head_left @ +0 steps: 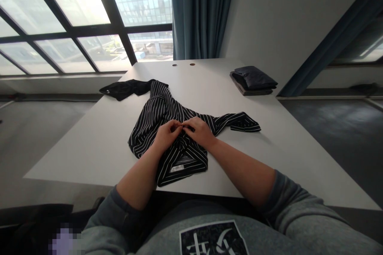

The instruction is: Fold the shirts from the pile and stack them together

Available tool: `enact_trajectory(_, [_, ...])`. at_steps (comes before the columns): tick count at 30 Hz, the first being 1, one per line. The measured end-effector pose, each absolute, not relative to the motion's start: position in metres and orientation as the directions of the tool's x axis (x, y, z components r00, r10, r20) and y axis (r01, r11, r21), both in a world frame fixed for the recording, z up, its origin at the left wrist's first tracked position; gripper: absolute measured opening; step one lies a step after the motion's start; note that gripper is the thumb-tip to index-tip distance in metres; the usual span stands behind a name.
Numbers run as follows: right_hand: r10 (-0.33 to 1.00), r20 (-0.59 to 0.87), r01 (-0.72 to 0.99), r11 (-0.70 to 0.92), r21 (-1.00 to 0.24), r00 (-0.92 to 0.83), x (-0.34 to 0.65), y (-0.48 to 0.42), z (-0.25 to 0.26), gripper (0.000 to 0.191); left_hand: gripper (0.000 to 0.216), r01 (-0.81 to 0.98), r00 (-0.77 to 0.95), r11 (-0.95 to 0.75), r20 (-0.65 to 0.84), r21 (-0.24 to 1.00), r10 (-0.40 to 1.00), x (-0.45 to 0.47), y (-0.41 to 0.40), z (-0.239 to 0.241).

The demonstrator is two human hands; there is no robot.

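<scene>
A black shirt with white stripes (146, 123) lies spread on the white table, its collar toward me and a pale label inside the neck. One striped sleeve stretches out to the right. My left hand (168, 132) and my right hand (197, 129) meet at the shirt's front, just beyond the collar. The fingertips of both are pinched together on the cloth at the front opening. Whatever small part sits between the fingertips is too small to make out.
Dark folded clothes (253, 79) are stacked at the table's far right. Near the far left, a dark piece of cloth (128, 89) touches the shirt and reaches the edge of the white table (89, 155). Behind stand a blue curtain (200, 16) and windows.
</scene>
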State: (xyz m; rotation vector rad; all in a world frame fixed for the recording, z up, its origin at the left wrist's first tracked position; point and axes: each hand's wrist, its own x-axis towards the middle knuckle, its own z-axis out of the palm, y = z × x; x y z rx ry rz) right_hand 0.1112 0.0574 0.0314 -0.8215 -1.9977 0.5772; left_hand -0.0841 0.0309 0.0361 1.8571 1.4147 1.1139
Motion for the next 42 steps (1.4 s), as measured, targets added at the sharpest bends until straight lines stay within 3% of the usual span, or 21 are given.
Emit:
enact_trajectory(9, [0.703, 0.525, 0.314, 0.696, -0.645, -0.479, 0.116, 0.060, 0.033, 0.013, 0.016, 0.629, -0.106, -0.152, 0.278, 0.762, 0.955, -0.091, 0.035, 0.039])
enact_trajectory(16, [0.637, 0.385, 0.267, 0.688, -0.675, -0.667, 0.119, 0.059, 0.030, 0.013, 0.026, 0.621, 0.005, -0.115, 0.143, 0.775, 0.990, -0.092, 0.041, 0.028])
enact_trajectory(22, [0.731, 0.374, 0.397, 0.644, -0.653, -0.571, 0.117, 0.070, 0.016, 0.020, 0.021, 0.662, -0.050, -0.028, 0.082, 0.749, 0.995, -0.095, 0.042, 0.030])
enact_trajectory(25, [0.758, 0.339, 0.490, 0.629, -0.603, -0.557, 0.115, 0.073, 0.010, 0.027, 0.006, 0.733, -0.089, 0.012, 0.078, 0.680, 0.993, -0.095, 0.039, 0.034])
enact_trajectory(32, [0.772, 0.249, 0.687, 0.634, -0.355, -0.584, 0.110, 0.068, 0.013, 0.030, 0.009, 0.930, -0.105, 0.103, -0.014, 0.354, 0.994, -0.098, 0.036, 0.036])
enact_trajectory(36, [0.744, 0.244, 0.662, 0.667, -0.342, -0.623, 0.112, 0.069, 0.014, 0.031, 0.017, 0.953, -0.067, 0.043, 0.070, 0.298, 0.995, -0.095, 0.033, 0.039])
enact_trajectory(40, [0.724, 0.247, 0.627, 0.685, -0.373, -0.644, 0.115, 0.070, 0.014, 0.033, 0.032, 0.912, 0.151, -0.270, 0.360, 0.308, 0.921, -0.088, 0.029, 0.042])
enact_trajectory(42, [0.741, 0.234, 0.638, 0.665, -0.389, -0.630, 0.116, 0.070, 0.015, 0.034, 0.033, 0.884, 0.286, -0.382, 0.334, 0.270, 0.898, -0.086, 0.029, 0.041])
